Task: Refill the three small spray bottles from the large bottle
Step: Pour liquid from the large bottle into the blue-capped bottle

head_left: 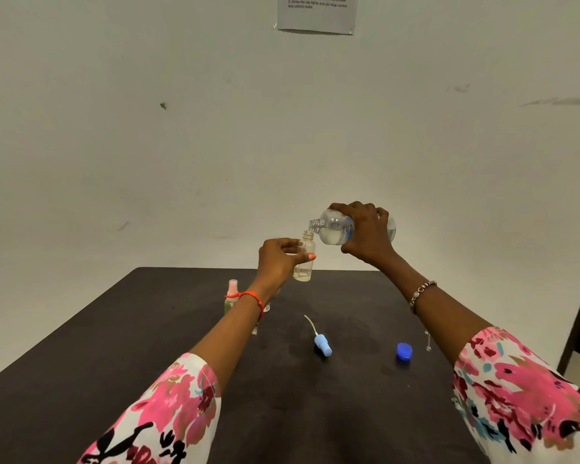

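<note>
My left hand (278, 259) holds a small clear spray bottle (304, 262) upright above the dark table (148, 346), its neck uncapped. My right hand (365, 232) grips the large clear bottle (335, 227), tipped sideways with its open mouth right over the small bottle's neck. A little liquid sits at the small bottle's bottom. A second small bottle with a pink sprayer (231, 296) stands behind my left wrist. Another small bottle is mostly hidden by my left forearm.
A light-blue sprayer head with its dip tube (322, 343) lies on the table in the middle. A blue cap (404, 352) lies to its right, with a thin clear piece (428, 341) beyond it. A paper sheet (316, 13) hangs on the wall.
</note>
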Demonstrator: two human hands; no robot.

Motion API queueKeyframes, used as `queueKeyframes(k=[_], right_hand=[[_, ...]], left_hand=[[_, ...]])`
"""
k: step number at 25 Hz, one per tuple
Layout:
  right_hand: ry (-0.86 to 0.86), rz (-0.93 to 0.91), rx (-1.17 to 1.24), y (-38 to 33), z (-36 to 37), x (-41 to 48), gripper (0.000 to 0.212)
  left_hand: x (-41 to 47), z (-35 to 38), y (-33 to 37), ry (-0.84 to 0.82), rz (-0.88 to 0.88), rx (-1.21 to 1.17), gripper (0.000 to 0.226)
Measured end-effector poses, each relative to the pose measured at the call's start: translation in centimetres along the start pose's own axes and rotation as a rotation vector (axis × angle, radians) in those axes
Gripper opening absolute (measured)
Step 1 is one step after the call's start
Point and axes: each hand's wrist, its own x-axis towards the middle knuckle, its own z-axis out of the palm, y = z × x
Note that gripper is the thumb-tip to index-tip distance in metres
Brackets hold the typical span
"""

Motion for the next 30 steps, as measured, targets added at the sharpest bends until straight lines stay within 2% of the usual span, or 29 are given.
queueKeyframes(k=[30], right_hand=[[-0.008, -0.003, -0.009, -0.19, 0.15, -0.08, 0.074]], left_hand=[[-0.52, -0.16, 0.03, -0.005, -0.03, 0.003, 0.05]])
